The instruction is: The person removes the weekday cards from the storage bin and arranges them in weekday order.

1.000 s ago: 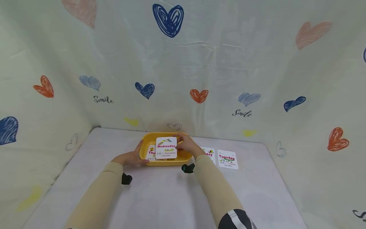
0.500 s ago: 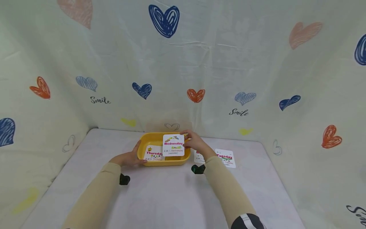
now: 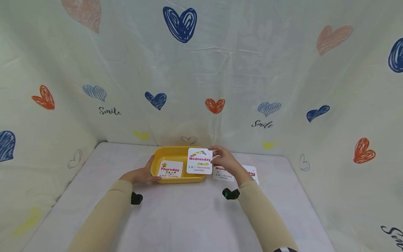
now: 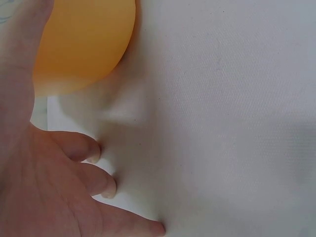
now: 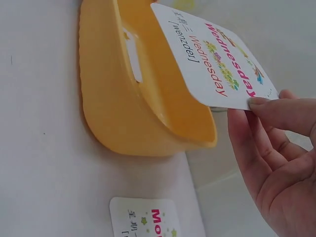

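Observation:
In the head view my right hand point(image 3: 225, 160) pinches a white "Wednesday" card point(image 3: 199, 161) by its right edge, thumb on the printed side. The card is tilted over the right end of a yellow plastic tray point(image 3: 181, 181). My left hand point(image 3: 141, 174) holds the tray's left end, its thumb at the front corner and a finger along the left side. In the left wrist view, the other fingers point(image 4: 98, 180) spread down beside the tray wall point(image 4: 91, 44), tips at the table. A "Thursday" card point(image 3: 170, 169) lies inside the tray.
A "Monday" card point(image 3: 223, 174) lies on the white table point(image 3: 176, 220) right of the tray. Beyond it, a second card point(image 3: 253, 172) is partly hidden by my right arm. Behind the tray stands a heart-printed curtain point(image 3: 233, 70).
My right hand has moved right with the "Wednesday" card, from over the tray's middle to its right end, uncovering the "Thursday" card. My left hand stays on the tray.

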Demonstrator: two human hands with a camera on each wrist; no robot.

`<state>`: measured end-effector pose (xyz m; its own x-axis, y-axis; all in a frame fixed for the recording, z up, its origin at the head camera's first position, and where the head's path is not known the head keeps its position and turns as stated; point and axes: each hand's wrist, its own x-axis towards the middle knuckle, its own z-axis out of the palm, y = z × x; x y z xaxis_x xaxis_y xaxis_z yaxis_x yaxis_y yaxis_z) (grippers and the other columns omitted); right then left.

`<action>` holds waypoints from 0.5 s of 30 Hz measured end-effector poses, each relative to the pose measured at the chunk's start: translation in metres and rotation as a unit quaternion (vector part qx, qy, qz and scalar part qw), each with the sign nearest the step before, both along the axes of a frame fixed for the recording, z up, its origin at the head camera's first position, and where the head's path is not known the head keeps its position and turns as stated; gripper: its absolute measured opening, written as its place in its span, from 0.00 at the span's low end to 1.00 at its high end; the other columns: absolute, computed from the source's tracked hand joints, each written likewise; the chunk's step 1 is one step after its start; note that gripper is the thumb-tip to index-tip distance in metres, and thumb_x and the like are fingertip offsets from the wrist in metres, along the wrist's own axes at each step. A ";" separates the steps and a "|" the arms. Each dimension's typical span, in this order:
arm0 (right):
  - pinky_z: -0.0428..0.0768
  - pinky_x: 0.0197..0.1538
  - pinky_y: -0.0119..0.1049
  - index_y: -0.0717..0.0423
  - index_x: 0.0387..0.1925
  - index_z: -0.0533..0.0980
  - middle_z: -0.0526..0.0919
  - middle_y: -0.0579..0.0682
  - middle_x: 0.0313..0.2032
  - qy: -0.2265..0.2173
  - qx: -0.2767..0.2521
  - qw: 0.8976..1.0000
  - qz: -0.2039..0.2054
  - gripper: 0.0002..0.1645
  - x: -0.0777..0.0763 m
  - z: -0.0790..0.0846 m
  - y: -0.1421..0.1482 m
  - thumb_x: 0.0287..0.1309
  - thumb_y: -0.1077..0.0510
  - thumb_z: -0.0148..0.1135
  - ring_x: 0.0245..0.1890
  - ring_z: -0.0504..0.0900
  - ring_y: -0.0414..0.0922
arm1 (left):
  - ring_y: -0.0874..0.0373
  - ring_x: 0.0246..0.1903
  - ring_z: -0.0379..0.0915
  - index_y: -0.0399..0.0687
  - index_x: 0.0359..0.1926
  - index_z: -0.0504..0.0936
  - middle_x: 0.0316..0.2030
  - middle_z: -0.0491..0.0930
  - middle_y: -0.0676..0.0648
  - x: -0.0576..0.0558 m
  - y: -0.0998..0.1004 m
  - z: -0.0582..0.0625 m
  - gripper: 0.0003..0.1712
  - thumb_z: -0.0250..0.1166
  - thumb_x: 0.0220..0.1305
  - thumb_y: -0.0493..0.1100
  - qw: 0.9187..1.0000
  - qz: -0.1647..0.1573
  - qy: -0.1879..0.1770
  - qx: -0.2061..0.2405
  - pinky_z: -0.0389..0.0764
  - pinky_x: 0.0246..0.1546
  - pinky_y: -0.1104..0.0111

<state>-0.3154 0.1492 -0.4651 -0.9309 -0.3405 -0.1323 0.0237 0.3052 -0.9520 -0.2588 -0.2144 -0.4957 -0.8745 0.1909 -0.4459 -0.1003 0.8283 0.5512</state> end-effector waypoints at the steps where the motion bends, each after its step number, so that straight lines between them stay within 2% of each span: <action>1: 0.82 0.48 0.49 0.52 0.62 0.71 0.74 0.58 0.45 0.002 0.001 1.000 -0.004 0.30 0.002 0.000 0.003 0.57 0.71 0.61 0.39 0.81 0.50 | 0.25 0.64 0.53 0.42 0.73 0.22 0.70 0.48 0.23 0.000 0.000 -0.001 0.72 0.66 0.56 0.68 1.000 0.000 -0.001 0.001 0.54 0.63 0.35; 7: 0.80 0.51 0.51 0.51 0.62 0.71 0.75 0.58 0.46 0.004 0.010 0.999 -0.035 0.32 0.012 0.000 0.024 0.56 0.71 0.63 0.40 0.81 0.49 | 0.25 0.64 0.55 0.41 0.73 0.21 0.69 0.49 0.23 0.001 0.001 0.001 0.71 0.65 0.58 0.67 1.000 -0.006 0.000 0.003 0.55 0.62 0.35; 10: 0.80 0.51 0.51 0.54 0.64 0.70 0.76 0.59 0.46 0.003 0.004 0.999 -0.044 0.33 0.017 0.000 0.036 0.56 0.72 0.62 0.40 0.80 0.49 | 0.24 0.63 0.55 0.41 0.73 0.22 0.69 0.50 0.23 0.003 0.001 0.004 0.71 0.65 0.58 0.67 1.000 -0.006 0.002 0.000 0.55 0.62 0.34; 12: 0.81 0.49 0.48 0.57 0.65 0.69 0.75 0.59 0.46 0.000 0.007 0.999 -0.049 0.34 0.022 0.005 0.042 0.57 0.72 0.62 0.39 0.80 0.49 | 0.24 0.63 0.55 0.40 0.73 0.22 0.69 0.50 0.22 0.003 0.001 0.004 0.71 0.65 0.57 0.68 1.000 -0.007 0.002 0.000 0.56 0.62 0.34; 15: 0.83 0.47 0.44 0.58 0.66 0.68 0.75 0.59 0.46 0.002 0.007 0.998 -0.060 0.33 0.028 0.002 0.053 0.58 0.71 0.62 0.38 0.80 0.49 | 0.24 0.63 0.55 0.40 0.73 0.21 0.69 0.50 0.22 0.001 0.000 0.002 0.72 0.65 0.56 0.69 1.000 -0.008 0.001 0.004 0.55 0.62 0.34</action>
<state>-0.2876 0.2020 -0.4634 -0.9652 -0.2255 -0.1324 0.0568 0.3135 -0.9479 -0.2576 -0.2146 -0.4941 -0.8725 0.2085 -0.4420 -0.0853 0.8256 0.5578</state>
